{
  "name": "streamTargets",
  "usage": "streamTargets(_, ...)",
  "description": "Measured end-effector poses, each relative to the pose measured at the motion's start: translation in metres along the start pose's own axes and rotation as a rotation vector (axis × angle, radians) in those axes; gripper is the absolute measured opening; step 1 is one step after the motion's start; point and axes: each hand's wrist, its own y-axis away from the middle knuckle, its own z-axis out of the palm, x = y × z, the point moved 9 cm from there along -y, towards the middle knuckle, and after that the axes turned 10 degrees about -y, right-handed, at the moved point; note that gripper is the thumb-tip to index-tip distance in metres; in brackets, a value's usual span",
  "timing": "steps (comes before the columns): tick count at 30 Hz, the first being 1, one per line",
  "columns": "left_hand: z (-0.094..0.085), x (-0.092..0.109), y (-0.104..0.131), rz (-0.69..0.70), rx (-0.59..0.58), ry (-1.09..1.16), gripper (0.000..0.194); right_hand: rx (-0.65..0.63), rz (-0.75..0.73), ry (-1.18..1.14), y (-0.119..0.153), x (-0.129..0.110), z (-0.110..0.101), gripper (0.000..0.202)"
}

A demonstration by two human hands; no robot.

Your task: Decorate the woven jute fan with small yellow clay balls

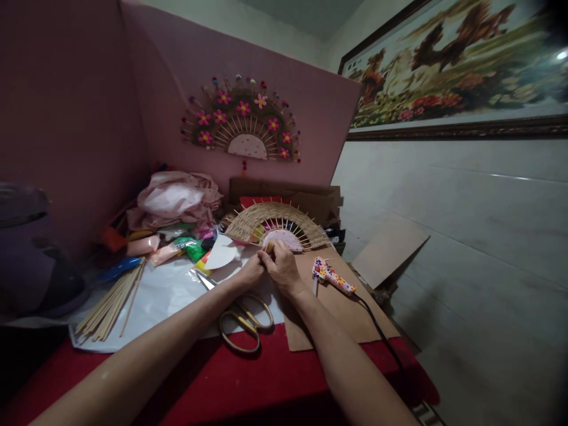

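My left hand (252,271) and my right hand (284,270) meet in front of a woven fan, fingers closed. Between the fingertips shows a small tan bundle (269,248), perhaps twine; its lower part is hidden. The woven fan (260,216) stands just behind, with thin sticks poking past its rim and a pale, spotted half-round base (290,240). To the left lies a white half-round piece of paper (222,253). Large scissors (243,322) rest under my left forearm, gold handles toward me.
A flowered glue gun (333,277) with a black cord lies on a cardboard sheet (355,319) to the right. Wooden sticks (109,302), coloured packets (189,247) and pink cloth (177,198) are at left. A decorated fan (243,121) hangs on the pink panel.
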Motion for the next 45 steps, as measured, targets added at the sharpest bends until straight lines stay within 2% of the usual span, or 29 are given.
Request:
streamTargets(6,-0.016,0.002,0.011,-0.035,0.082,-0.263,0.005,-0.019,0.008,0.007,0.001,0.001,0.008,0.013)
streamTargets(10,-0.021,0.006,0.014,-0.041,0.135,-0.281,0.004,-0.031,-0.021,0.040,0.000,-0.004,0.010,0.013)
streamTargets(16,-0.018,0.002,0.014,-0.052,0.114,-0.254,0.008,-0.116,-0.014,0.097,0.001,-0.001,0.020,0.017)
streamTargets(26,-0.019,0.004,0.017,-0.067,0.128,-0.319,0.002,-0.082,-0.004,0.101,0.004,0.005,0.023,0.018)
streamTargets(30,-0.016,0.002,0.017,-0.081,0.095,-0.348,0.006,-0.071,0.043,0.099,0.006,0.012,0.025,0.019)
streamTargets(35,-0.018,0.001,0.019,-0.082,0.108,-0.344,0.006,-0.082,-0.013,0.136,0.007,0.009,0.028,0.023)
streamTargets(42,-0.015,0.001,0.019,-0.075,0.086,-0.364,0.004,-0.120,0.017,0.160,0.008,0.010,0.031,0.025)
streamTargets(45,-0.015,0.002,0.019,-0.069,0.078,-0.363,0.004,-0.096,0.037,0.155,0.009,0.011,0.029,0.024)
